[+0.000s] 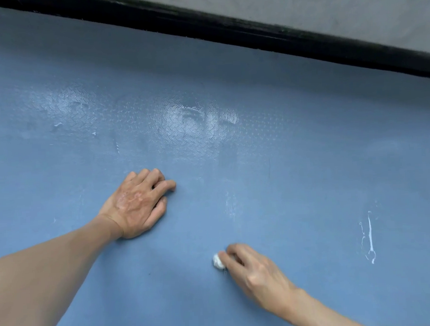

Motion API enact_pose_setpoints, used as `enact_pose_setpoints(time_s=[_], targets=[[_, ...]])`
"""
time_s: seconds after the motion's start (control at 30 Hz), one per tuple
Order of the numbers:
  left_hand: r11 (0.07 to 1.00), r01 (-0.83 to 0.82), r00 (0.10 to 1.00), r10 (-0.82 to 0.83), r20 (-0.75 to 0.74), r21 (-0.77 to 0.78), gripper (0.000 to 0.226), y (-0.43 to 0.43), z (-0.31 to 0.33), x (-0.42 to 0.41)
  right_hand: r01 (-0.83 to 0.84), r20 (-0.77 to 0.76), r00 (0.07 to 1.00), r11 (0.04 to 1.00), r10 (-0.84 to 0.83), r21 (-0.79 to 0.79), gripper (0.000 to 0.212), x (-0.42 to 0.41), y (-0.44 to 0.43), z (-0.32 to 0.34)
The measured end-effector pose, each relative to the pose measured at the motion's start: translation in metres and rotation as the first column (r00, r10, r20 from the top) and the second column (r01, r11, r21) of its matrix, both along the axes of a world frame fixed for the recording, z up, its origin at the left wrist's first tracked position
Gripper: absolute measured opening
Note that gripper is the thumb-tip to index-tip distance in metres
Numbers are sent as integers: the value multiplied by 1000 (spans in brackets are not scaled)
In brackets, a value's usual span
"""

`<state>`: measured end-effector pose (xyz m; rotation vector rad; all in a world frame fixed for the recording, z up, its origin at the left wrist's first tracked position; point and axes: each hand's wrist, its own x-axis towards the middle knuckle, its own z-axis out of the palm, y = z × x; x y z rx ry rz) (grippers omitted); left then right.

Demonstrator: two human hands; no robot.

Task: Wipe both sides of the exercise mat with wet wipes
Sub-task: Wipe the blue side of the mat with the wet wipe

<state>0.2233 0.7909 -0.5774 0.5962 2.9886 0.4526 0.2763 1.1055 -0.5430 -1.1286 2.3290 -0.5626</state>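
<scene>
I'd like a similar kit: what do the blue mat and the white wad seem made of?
Exercise mat: probably foam or rubbery plastic, matte blue, a fine embossed grain showing where wet patches shine. Wet wipe: likely thin nonwoven cloth, white, crumpled into a small wad pinched by the right hand.

Plain indoor spot; blue mat [284, 171] beside grey concrete surface [325, 7].
</scene>
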Motion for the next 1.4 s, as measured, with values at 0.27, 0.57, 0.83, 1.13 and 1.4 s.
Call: enact_pose_setpoints(time_s=[0.27, 0.57, 0.83, 1.13, 1.4], targets=[[1000, -7, 1000, 7, 3, -19, 28, -2, -1, 2, 257, -165, 950, 964, -265, -71, 27, -87, -44, -2], [999, -14, 1000, 14, 3, -31, 30, 3, 1, 0, 29, 5, 1000, 997, -29, -65, 27, 6, 8, -9], [993, -34, 998, 28, -64, -111, 29, 8, 6, 6, -151, 64, 985, 979, 161, -138, 29, 35, 26, -7], [900, -404, 911, 380, -161, -162, 33, 66, 24, 33, 54, -73, 995, 979, -69, -195, 12, -19, -3, -6], [823, -542, 833, 553, -22, 168, 27, 158, 8, 64, -217, 59, 970, 949, 236, -227, 7, 58, 44, -14]])
